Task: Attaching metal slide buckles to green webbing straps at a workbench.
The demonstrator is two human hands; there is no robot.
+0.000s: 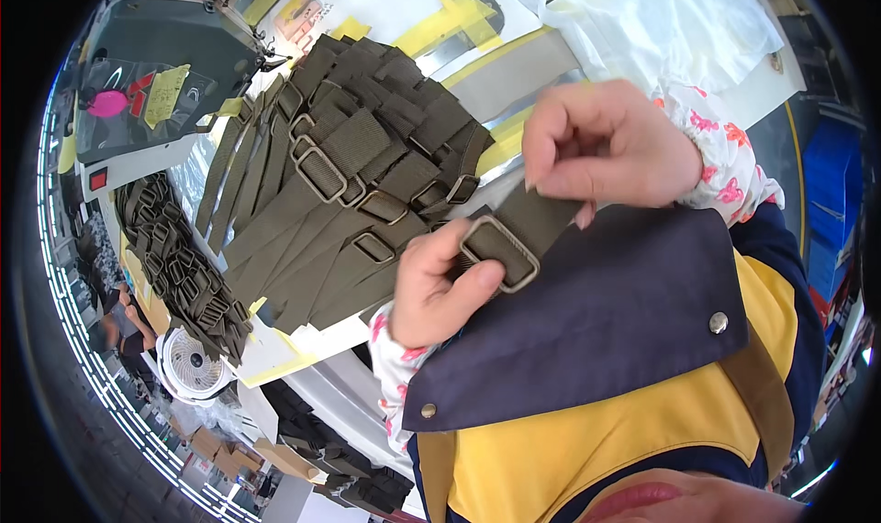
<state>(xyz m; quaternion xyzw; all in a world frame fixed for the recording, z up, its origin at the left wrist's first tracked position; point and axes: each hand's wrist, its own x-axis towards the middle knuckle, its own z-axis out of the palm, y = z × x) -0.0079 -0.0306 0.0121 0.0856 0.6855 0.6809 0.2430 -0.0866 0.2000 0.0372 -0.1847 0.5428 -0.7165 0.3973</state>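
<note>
Both hands pinched 1 olive webbing strap: left hand at its metal buckle, right hand above; a loosened pinch risked the webbing slipping out of the buckle.

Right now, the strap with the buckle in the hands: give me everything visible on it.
The olive webbing strap is flat woven fabric, threaded through a rectangular metal slide buckle with a dull brass look. The left hand pinches the buckle end, thumb on its frame; the right hand grips the strap's other end. It is held taut above a navy apron flap.
</note>
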